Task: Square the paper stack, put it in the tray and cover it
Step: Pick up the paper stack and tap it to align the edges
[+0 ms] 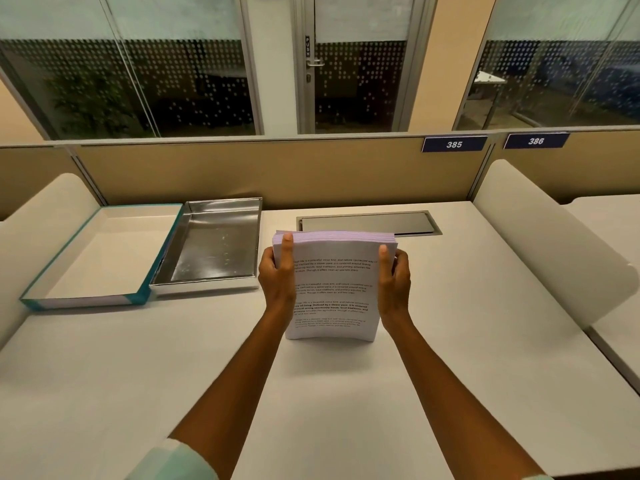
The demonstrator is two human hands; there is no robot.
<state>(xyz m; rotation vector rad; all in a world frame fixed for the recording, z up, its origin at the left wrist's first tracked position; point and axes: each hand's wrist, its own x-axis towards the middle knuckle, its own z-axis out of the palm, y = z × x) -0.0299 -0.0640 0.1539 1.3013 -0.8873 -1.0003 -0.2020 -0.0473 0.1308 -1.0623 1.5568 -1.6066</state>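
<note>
- Your left hand [277,278] is clamped on the left long edge of the paper stack [334,285]; the thumb lies flat up the printed front sheet, and the fingers are hidden behind the sheets.
- Your right hand [394,282] grips the right long edge the same way; thumb on the front, fingers curled round the back.
- The paper stack stands upright on its short bottom edge, which touches the desk [346,393], straight ahead at twelve o'clock; the printed face is turned toward you; the top edges look nearly level, with a slight step at the right corner.
- The metal tray [211,244] sits open on the desk at about ten o'clock from the stack, near your left hand but apart from it; its inside is bare and shiny.
- The box lid [93,258], white with teal edges, lies hollow side up at about nine to ten o'clock, just beside the tray on its left; you cannot tell whether their walls touch.
- A closed cable hatch [367,223] is set into the desk at twelve o'clock, just behind the stack; beyond it runs the partition [277,171], with number plates 385 [454,144] and 386 [535,141] at about one o'clock.
</note>
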